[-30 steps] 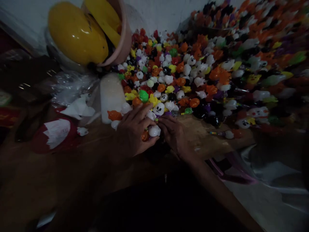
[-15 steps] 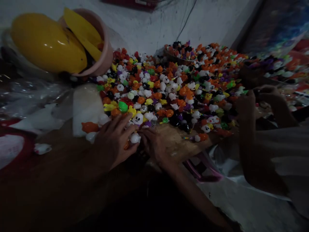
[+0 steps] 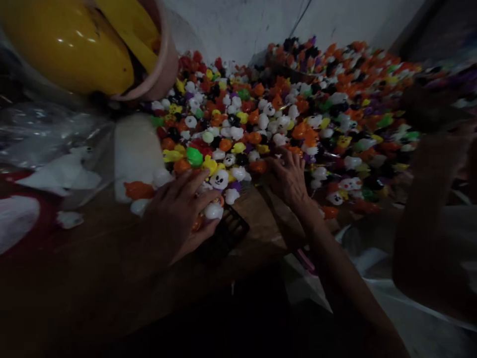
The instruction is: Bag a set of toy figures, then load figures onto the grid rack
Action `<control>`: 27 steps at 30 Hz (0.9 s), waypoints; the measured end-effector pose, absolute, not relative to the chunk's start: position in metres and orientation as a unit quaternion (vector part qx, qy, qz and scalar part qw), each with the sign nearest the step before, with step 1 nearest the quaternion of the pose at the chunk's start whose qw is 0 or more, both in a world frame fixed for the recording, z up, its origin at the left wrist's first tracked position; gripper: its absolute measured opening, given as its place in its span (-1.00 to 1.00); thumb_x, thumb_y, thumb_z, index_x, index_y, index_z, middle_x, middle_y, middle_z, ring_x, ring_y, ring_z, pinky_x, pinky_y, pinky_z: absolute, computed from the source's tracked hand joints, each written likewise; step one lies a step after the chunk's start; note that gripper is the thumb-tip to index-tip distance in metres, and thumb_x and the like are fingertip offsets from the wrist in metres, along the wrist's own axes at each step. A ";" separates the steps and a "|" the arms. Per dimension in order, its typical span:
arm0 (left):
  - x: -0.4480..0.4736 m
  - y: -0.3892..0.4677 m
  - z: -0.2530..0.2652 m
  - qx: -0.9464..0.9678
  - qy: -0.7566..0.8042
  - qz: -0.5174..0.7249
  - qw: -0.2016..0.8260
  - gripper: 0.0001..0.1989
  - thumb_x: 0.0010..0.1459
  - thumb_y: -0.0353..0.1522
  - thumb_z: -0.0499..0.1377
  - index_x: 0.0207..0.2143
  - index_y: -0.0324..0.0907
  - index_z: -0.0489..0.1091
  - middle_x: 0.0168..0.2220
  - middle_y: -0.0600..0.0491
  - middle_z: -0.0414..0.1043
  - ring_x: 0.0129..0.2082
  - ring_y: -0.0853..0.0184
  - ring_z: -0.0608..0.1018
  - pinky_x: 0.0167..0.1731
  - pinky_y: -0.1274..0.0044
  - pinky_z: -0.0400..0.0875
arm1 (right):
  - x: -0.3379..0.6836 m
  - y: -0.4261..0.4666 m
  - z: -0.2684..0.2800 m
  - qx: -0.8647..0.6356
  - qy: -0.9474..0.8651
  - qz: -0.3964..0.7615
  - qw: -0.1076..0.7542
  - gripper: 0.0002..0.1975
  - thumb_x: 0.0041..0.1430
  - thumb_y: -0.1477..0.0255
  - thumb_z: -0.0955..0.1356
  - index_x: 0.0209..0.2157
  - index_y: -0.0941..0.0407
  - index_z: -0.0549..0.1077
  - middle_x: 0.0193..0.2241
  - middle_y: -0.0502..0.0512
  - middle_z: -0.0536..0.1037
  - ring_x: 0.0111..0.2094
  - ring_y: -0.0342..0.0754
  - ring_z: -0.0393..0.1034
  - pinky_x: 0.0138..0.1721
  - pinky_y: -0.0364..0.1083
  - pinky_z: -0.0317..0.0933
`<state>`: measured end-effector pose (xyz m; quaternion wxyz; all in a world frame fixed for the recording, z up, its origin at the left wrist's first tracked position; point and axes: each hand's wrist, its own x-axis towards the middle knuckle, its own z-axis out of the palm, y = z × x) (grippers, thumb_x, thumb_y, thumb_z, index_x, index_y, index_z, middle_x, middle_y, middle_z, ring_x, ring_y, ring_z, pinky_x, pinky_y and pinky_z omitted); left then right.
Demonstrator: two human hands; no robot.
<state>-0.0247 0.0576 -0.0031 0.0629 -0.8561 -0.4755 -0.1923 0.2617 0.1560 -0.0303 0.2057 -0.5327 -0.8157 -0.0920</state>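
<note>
My left hand point(image 3: 181, 211) curls its fingers and thumb around a white plastic toy head point(image 3: 213, 211), beside a black slotted tray point(image 3: 234, 226). An orange piece shows partly under the fingers. A white toy head with a black painted face point(image 3: 219, 179) lies just beyond my fingertips. My right hand point(image 3: 288, 179) is over the near edge of the toy pile, fingers apart and bent downward. Close to its thumb side is an orange toy head point(image 3: 259, 166); whether they touch is unclear in the dim light.
A heap of small coloured toy heads point(image 3: 242, 119) spreads back to the wall. A pink bucket point(image 3: 166, 64) with large yellow pieces stands at the back left. Clear plastic bags point(image 3: 48, 134) and a whitish block point(image 3: 136, 149) lie left. A co-worker's arm point(image 3: 425, 214) is at the right.
My right hand has moved away from my left hand, rightward and forward to the pile, uncovering the black tray. My left hand stays around the white toy head. The view has shifted.
</note>
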 end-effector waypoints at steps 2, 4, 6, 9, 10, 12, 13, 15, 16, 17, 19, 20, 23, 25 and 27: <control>-0.021 0.055 0.003 -0.853 -0.480 -0.196 0.056 -0.61 0.28 -0.29 0.16 0.14 -0.10 0.37 0.38 -0.12 0.19 0.36 -0.07 0.30 0.21 0.06 0.36 | 0.252 0.145 -0.025 -0.488 -0.838 -0.080 0.231 -0.64 0.36 0.34 0.27 0.13 0.09 0.41 0.15 0.29 0.43 0.11 0.24 0.24 0.14 0.23 0.11; -0.019 0.054 0.008 -0.851 -0.483 -0.201 0.050 -0.63 0.28 -0.29 0.16 0.12 -0.13 0.40 0.37 -0.14 0.22 0.36 -0.07 0.31 0.23 0.06 0.35 | 0.244 0.128 -0.024 -0.461 -0.849 -0.062 0.249 -0.63 0.41 0.30 0.24 0.17 0.10 0.37 0.01 0.25 0.52 0.06 0.20 0.29 0.16 0.21 0.08; -0.019 0.054 0.010 -0.853 -0.482 -0.198 0.041 -0.62 0.27 -0.28 0.17 0.12 -0.14 0.42 0.37 -0.14 0.22 0.35 -0.09 0.31 0.24 0.04 0.34 | 0.240 0.109 -0.032 -0.461 -0.850 -0.040 0.254 -0.63 0.44 0.28 0.22 0.16 0.10 0.37 -0.10 0.21 0.56 -0.01 0.18 0.32 0.13 0.19 0.11; -0.021 0.055 0.010 -0.855 -0.482 -0.191 0.024 -0.59 0.26 -0.26 0.19 0.14 -0.13 0.43 0.38 -0.14 0.20 0.36 -0.12 0.29 0.25 0.01 0.31 | 0.238 0.086 -0.058 -0.466 -0.851 0.012 0.240 -0.67 0.44 0.28 0.24 0.09 0.10 0.44 -0.20 0.18 0.57 -0.08 0.16 0.35 0.04 0.14 0.18; -0.022 0.055 0.009 -0.854 -0.483 -0.192 0.019 -0.58 0.25 -0.26 0.19 0.14 -0.13 0.43 0.38 -0.14 0.19 0.36 -0.13 0.29 0.26 0.00 0.30 | 0.238 0.080 -0.068 -0.462 -0.854 0.033 0.237 -0.68 0.43 0.30 0.25 0.09 0.11 0.45 -0.20 0.19 0.56 -0.08 0.15 0.36 0.03 0.13 0.20; -0.024 0.056 0.009 -0.852 -0.486 -0.193 0.011 -0.57 0.24 -0.24 0.20 0.15 -0.11 0.42 0.39 -0.13 0.18 0.37 -0.13 0.28 0.28 -0.01 0.28 | 0.239 0.073 -0.083 -0.446 -0.859 0.072 0.243 -0.66 0.43 0.30 0.26 0.12 0.12 0.44 -0.12 0.22 0.55 -0.06 0.15 0.37 0.04 0.12 0.24; -0.024 0.056 0.010 -0.851 -0.488 -0.193 0.006 -0.56 0.24 -0.23 0.20 0.16 -0.10 0.42 0.40 -0.12 0.17 0.38 -0.13 0.27 0.29 -0.01 0.27 | 0.241 0.071 -0.087 -0.440 -0.858 0.085 0.253 -0.62 0.43 0.28 0.26 0.17 0.12 0.42 -0.06 0.25 0.53 -0.03 0.15 0.37 0.04 0.12 0.25; -0.024 0.056 0.010 -0.850 -0.491 -0.192 -0.004 -0.55 0.24 -0.21 0.19 0.16 -0.09 0.42 0.40 -0.12 0.17 0.38 -0.13 0.26 0.29 -0.03 0.26 | 0.246 0.067 -0.086 -0.440 -0.851 0.090 0.274 -0.51 0.42 0.18 0.27 0.25 0.11 0.34 0.03 0.28 0.49 0.01 0.18 0.36 0.05 0.14 0.28; -0.025 0.056 0.011 -0.849 -0.492 -0.191 -0.011 -0.54 0.23 -0.20 0.20 0.16 -0.09 0.42 0.40 -0.12 0.17 0.38 -0.13 0.26 0.29 -0.03 0.26 | 0.249 0.064 -0.082 -0.448 -0.846 0.081 0.278 -0.48 0.41 0.12 0.27 0.27 0.10 0.32 0.03 0.28 0.49 0.02 0.19 0.35 0.04 0.15 0.28; -0.025 0.056 0.011 -0.848 -0.493 -0.192 -0.018 -0.54 0.23 -0.20 0.20 0.16 -0.08 0.42 0.39 -0.11 0.18 0.38 -0.13 0.26 0.30 -0.02 0.26 | 0.253 0.062 -0.077 -0.460 -0.841 0.064 0.277 -0.46 0.39 0.08 0.28 0.25 0.09 0.34 0.02 0.27 0.49 0.02 0.21 0.35 0.03 0.17 0.27; -0.025 0.056 0.010 -0.846 -0.494 -0.200 -0.024 -0.55 0.20 -0.21 0.22 0.14 -0.06 0.43 0.39 -0.08 0.19 0.38 -0.11 0.26 0.31 0.01 0.26 | 0.260 0.057 -0.069 -0.486 -0.837 0.024 0.249 -0.52 0.37 0.06 0.31 0.15 0.07 0.43 -0.02 0.27 0.51 -0.02 0.22 0.36 0.00 0.17 0.25; -0.024 0.055 0.010 -0.844 -0.495 -0.205 -0.021 -0.55 0.19 -0.22 0.23 0.13 -0.06 0.43 0.39 -0.07 0.20 0.38 -0.10 0.27 0.31 0.02 0.26 | 0.263 0.056 -0.066 -0.497 -0.837 0.010 0.229 -0.58 0.37 0.09 0.31 0.07 0.07 0.48 -0.04 0.26 0.52 -0.05 0.21 0.37 -0.03 0.15 0.25; -0.022 0.055 0.008 -0.842 -0.499 -0.204 0.005 -0.55 0.18 -0.23 0.24 0.13 -0.08 0.42 0.38 -0.09 0.22 0.37 -0.07 0.29 0.29 0.03 0.29 | 0.265 0.055 -0.066 -0.518 -0.832 0.030 0.194 -0.72 0.39 0.23 0.31 -0.11 0.11 0.55 -0.16 0.25 0.52 -0.19 0.11 0.40 -0.18 0.05 0.26; -0.022 0.055 0.007 -0.842 -0.499 -0.204 0.024 -0.55 0.16 -0.24 0.24 0.11 -0.09 0.42 0.36 -0.11 0.25 0.35 -0.07 0.33 0.26 0.03 0.33 | 0.263 0.057 -0.069 -0.525 -0.820 0.069 0.217 -0.71 0.41 0.25 0.28 -0.23 0.13 0.54 -0.28 0.22 0.49 -0.30 0.04 0.38 -0.31 -0.01 0.24; -0.022 0.056 0.005 -0.842 -0.495 -0.211 0.030 -0.56 0.14 -0.25 0.24 0.08 -0.10 0.43 0.34 -0.12 0.27 0.33 -0.07 0.35 0.24 0.04 0.35 | 0.257 0.059 -0.070 -0.525 -0.803 0.116 0.257 -0.67 0.42 0.23 0.25 -0.29 0.12 0.52 -0.34 0.17 0.48 -0.38 -0.02 0.36 -0.39 -0.04 0.21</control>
